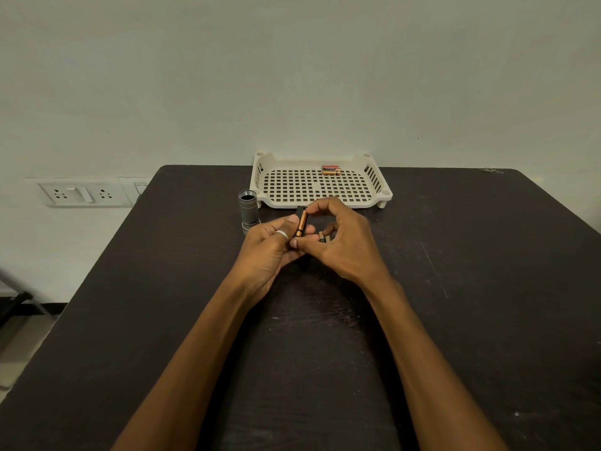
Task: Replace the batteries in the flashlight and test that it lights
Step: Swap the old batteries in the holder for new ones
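Observation:
The grey flashlight body [248, 209] stands upright on the dark table [455, 288], its threaded end open at the top. Just right of it, my left hand [271, 252] grips a black battery holder [299, 211] with a copper-and-black battery [301, 223] lying in it. My right hand [338, 237] pinches that battery between thumb and forefinger. A small dark piece [322, 237] lies on the table under my right hand, partly hidden. Two more batteries [331, 170] lie at the back of the white tray [374, 200].
The perforated white tray stands against the wall at the table's far edge, right behind my hands. A wall socket panel [83, 193] is mounted left of the table. The table's left edge runs diagonally; floor shows beyond it.

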Action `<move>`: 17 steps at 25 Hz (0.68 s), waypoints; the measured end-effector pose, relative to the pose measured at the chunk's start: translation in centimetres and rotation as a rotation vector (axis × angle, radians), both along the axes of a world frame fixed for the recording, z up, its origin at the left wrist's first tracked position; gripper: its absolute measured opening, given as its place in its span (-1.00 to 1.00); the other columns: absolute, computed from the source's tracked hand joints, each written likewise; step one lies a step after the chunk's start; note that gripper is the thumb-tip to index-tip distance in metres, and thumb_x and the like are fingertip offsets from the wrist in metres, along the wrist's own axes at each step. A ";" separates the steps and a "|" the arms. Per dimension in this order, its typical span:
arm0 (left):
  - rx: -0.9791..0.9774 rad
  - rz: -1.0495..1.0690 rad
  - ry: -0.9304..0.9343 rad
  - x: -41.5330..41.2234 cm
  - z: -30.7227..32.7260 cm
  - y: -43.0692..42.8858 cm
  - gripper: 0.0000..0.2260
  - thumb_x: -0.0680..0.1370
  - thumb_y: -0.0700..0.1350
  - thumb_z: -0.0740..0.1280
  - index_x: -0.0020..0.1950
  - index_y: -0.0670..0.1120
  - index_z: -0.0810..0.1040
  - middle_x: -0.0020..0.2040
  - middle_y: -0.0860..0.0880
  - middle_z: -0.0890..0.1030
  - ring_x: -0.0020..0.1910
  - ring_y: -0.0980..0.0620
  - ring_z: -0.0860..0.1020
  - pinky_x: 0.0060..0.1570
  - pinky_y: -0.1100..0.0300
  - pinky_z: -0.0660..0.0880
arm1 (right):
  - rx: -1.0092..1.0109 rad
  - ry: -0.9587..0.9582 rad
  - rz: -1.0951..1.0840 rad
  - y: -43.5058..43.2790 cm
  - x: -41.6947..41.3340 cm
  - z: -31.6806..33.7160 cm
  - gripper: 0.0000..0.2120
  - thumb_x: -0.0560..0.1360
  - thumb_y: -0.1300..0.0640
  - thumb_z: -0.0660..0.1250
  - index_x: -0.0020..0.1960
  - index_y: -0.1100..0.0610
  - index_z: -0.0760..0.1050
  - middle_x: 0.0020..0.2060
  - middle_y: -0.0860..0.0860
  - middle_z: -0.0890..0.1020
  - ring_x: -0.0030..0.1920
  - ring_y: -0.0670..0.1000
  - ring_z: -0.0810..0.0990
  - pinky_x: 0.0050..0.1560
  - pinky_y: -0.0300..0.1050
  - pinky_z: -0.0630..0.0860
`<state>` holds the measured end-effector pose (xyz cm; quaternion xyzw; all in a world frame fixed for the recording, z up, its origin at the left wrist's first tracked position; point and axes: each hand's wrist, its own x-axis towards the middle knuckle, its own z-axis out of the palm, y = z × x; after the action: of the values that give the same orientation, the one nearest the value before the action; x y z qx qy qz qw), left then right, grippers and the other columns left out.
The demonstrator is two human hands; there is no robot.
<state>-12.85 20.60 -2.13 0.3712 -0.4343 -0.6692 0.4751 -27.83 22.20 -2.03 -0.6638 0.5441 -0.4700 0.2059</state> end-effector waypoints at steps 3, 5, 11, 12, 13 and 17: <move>-0.026 -0.005 -0.028 0.0 -0.2 0.0 -0.78 0.67 -0.15 0.24 0.03 -0.20 0.66 -0.05 -0.15 0.72 -0.04 -0.05 0.69 -0.01 0.15 0.63 | -0.069 0.068 0.013 -0.2 -0.6 -0.1 -0.66 0.37 0.17 0.49 0.14 0.07 0.58 0.03 -0.11 0.64 -0.07 0.03 0.63 -0.13 -0.05 0.59; -0.042 -0.005 -0.043 -0.1 -0.4 0.0 -0.80 0.66 -0.15 0.25 0.05 -0.20 0.65 -0.03 -0.17 0.71 -0.03 -0.06 0.68 0.02 0.13 0.63 | -0.125 0.141 -0.006 -0.1 -0.5 -0.2 -0.67 0.37 0.20 0.46 0.12 0.10 0.58 0.01 -0.07 0.64 -0.01 -0.02 0.61 -0.10 -0.08 0.59; -0.071 0.007 -0.070 -0.2 -0.5 0.1 -0.82 0.66 -0.18 0.26 0.01 -0.18 0.65 -0.11 -0.12 0.71 -0.10 0.02 0.70 -0.10 0.18 0.62 | -0.170 0.264 -0.032 0.1 -0.5 -0.5 -0.60 0.38 0.09 0.45 0.20 0.08 0.52 0.06 -0.05 0.61 0.09 -0.07 0.55 0.04 -0.18 0.55; -0.074 0.015 -0.077 -0.2 -0.5 0.1 -0.81 0.66 -0.18 0.26 -0.01 -0.17 0.66 -0.12 -0.12 0.71 -0.11 0.02 0.70 -0.10 0.18 0.62 | -0.169 0.279 -0.033 0.1 -0.5 -0.5 -0.59 0.38 0.07 0.45 0.21 0.08 0.51 0.07 -0.05 0.61 0.10 -0.08 0.55 0.03 -0.19 0.55; -0.076 0.021 -0.084 -0.2 -0.5 0.1 -0.81 0.66 -0.19 0.26 -0.04 -0.16 0.66 -0.13 -0.11 0.71 -0.11 0.02 0.70 -0.09 0.17 0.63 | -0.170 0.293 -0.033 0.1 -0.5 -0.5 -0.59 0.39 0.06 0.44 0.22 0.08 0.51 0.07 -0.04 0.60 0.09 -0.08 0.54 0.03 -0.19 0.55; -0.109 0.024 -0.104 -0.4 -0.7 0.0 -0.78 0.66 -0.20 0.26 -0.08 -0.15 0.68 -0.15 -0.11 0.71 -0.11 -0.01 0.68 -0.02 0.12 0.64 | -0.203 0.360 -0.058 0.2 -0.3 -0.6 -0.58 0.40 0.05 0.42 0.23 0.10 0.48 0.07 -0.01 0.60 0.09 -0.03 0.55 0.04 -0.06 0.58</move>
<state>-13.21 20.56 -2.85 0.3844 -0.4898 -0.6185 0.4794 -28.16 22.41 -2.66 -0.7387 0.5407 -0.4018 0.0237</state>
